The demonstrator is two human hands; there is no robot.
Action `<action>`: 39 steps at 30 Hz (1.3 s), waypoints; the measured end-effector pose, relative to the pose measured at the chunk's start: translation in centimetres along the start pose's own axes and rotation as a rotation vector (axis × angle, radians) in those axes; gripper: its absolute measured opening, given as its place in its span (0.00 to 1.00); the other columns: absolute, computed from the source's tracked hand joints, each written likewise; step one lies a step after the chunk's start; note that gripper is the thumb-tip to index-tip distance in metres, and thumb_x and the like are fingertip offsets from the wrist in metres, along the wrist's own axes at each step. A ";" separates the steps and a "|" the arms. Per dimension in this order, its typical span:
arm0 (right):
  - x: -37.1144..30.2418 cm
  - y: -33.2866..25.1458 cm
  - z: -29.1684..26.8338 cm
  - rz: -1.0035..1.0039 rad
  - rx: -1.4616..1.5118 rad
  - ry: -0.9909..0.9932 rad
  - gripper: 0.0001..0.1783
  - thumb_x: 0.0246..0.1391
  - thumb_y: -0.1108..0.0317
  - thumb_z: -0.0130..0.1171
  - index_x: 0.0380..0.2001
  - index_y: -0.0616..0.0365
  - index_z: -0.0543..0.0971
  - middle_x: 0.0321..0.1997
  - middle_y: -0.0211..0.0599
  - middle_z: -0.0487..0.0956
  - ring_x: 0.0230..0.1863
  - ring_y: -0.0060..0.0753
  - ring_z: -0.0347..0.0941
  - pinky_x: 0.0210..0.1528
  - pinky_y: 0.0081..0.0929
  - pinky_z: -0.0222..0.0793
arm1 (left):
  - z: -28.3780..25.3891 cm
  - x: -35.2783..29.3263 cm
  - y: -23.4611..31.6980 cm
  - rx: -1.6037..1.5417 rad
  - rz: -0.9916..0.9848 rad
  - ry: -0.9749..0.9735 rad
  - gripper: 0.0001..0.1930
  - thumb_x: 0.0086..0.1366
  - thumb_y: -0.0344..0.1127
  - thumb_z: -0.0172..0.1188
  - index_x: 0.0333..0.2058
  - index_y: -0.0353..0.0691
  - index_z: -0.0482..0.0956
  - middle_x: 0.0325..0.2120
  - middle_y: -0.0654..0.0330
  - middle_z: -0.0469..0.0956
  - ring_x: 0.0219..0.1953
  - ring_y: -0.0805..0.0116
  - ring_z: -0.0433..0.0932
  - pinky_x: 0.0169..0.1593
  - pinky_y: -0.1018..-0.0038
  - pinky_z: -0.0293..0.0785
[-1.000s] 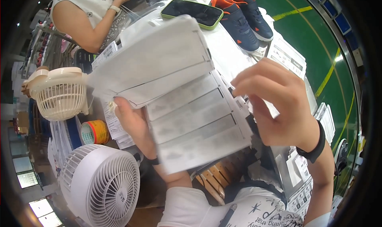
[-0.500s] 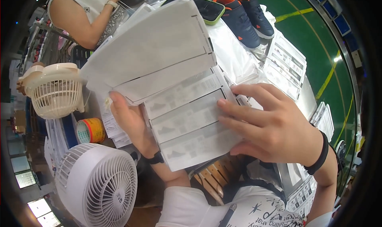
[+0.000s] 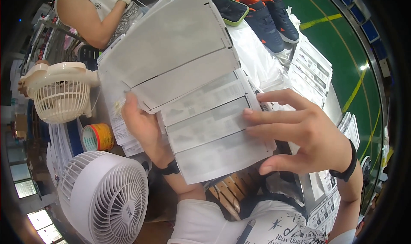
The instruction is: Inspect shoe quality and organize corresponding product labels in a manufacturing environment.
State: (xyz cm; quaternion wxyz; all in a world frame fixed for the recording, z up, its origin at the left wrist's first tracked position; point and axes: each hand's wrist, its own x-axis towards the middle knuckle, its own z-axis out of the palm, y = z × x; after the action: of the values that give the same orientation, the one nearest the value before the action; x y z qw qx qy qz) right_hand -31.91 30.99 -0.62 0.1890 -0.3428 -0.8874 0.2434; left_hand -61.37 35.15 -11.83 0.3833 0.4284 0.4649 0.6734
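White printed sheets (image 3: 209, 156) | likely light, floppy; hold 8 o'clock edge | left grip (image 3: 144, 125) grasping sheets | right grip (image 3: 307, 130) unclenched, 4 o'clock

The papers (image 3: 205, 147) are between the left hand (image 3: 143, 124) and the right hand (image 3: 304, 133). Beyond them, a phone (image 3: 232, 9) sits just left of the shoes (image 3: 260, 25). Left of the papers, a fan (image 3: 113, 197) stands before a tape roll (image 3: 105, 137), with perhaps a basket (image 3: 61, 96) behind both.

Matt paper sheets (image 3: 171, 51) here | smooth plastic on the fan (image 3: 81, 180) | there's a glossy phone screen (image 3: 229, 8) | wooden slats (image 3: 226, 193) | crinkled, shiny plastic film (image 3: 252, 49)!
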 end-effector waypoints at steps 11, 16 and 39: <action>6.0 1.2 1.1 0.044 0.092 0.533 0.20 0.40 0.75 0.73 0.37 0.64 0.77 0.30 0.35 0.77 0.33 0.34 0.75 0.36 0.23 0.69 | 0.2 -0.3 -0.9 -0.312 -0.122 0.111 0.24 0.70 0.45 0.50 0.49 0.24 0.73 0.45 0.48 0.77 0.46 0.65 0.77 0.50 0.69 0.72; 3.2 0.4 0.9 -0.012 -0.153 0.417 0.11 0.41 0.75 0.67 0.27 0.64 0.75 0.27 0.40 0.74 0.29 0.42 0.74 0.32 0.27 0.67 | -0.5 -0.6 1.9 -0.174 -0.173 -0.030 0.22 0.70 0.44 0.55 0.49 0.27 0.73 0.44 0.46 0.78 0.47 0.65 0.78 0.50 0.69 0.74; 1.1 1.1 0.8 0.128 0.038 0.391 0.12 0.31 0.74 0.67 0.25 0.60 0.80 0.26 0.35 0.77 0.27 0.33 0.74 0.30 0.24 0.67 | 1.4 0.2 2.0 0.122 0.356 -0.498 0.34 0.69 0.67 0.40 0.39 0.35 0.75 0.38 0.50 0.83 0.47 0.59 0.77 0.64 0.58 0.61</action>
State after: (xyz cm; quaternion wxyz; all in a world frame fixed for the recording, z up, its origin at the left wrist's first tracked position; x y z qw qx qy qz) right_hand -32.52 32.28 -1.71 0.3482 -0.4357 -0.8055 0.2003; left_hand -60.40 35.22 -9.60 0.3350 0.6770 0.3139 0.5753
